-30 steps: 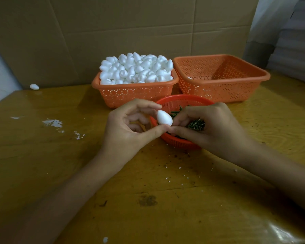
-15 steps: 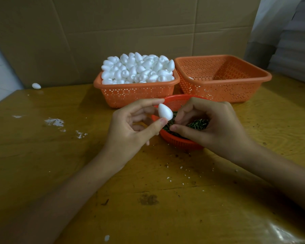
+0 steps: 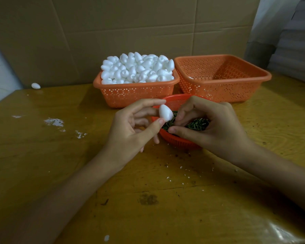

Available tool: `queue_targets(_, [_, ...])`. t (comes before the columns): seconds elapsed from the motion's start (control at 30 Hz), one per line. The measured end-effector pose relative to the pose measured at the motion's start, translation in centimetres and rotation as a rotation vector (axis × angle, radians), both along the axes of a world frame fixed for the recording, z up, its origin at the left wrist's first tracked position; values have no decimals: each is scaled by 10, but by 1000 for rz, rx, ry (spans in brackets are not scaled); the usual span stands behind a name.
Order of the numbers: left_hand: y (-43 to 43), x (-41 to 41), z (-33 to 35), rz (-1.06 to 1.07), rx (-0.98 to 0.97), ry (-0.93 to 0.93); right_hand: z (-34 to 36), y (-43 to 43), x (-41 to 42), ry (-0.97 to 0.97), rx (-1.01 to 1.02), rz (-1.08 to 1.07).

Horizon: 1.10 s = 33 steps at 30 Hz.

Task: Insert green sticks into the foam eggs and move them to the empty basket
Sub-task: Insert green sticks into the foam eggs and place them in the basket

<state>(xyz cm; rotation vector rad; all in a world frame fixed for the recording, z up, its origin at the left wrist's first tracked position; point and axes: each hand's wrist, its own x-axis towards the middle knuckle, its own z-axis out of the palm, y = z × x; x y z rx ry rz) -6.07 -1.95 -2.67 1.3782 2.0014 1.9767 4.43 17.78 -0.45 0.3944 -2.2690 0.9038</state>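
While I watch through the head camera, the left hand [image 3: 130, 131] pinches one foam egg [image 3: 165, 112] between thumb and forefinger, above the near-left rim of the small red basket [image 3: 176, 139]. The right hand [image 3: 215, 127] curls over the green sticks [image 3: 198, 123] in that basket, thumb and fingertips nearly meeting; whether they grip a stick I cannot tell. Behind, an orange basket [image 3: 134, 93] heaped with foam eggs stands beside a second orange basket [image 3: 236, 95]. One stray egg [image 3: 36, 85] lies far left on the table [image 3: 60, 155].
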Motion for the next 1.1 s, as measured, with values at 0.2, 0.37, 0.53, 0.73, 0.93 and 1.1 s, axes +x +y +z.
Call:
queue_targets(0.2, [-1,1,2,-31,11,-16,2,-1,1,-14,-4,-10])
queue_targets(0.37, [0,2,3,-52,20,-20,2,0,0,-40,-2,-27])
queue_targets(0.53, [-1,2,4,-78,34,-15,0,0,0,-29,-2,-48])
queue_targets(0.73, [-1,3,6,-88,49,-14,-3,2,-1,15,-6,-52])
queue_targets(0.93, [0,5,7,-98,69,-23,-1,4,0,48,3,-88])
queue_targets(1.1, [0,5,7,-77,61,-12,1,3,0,-23,16,-109])
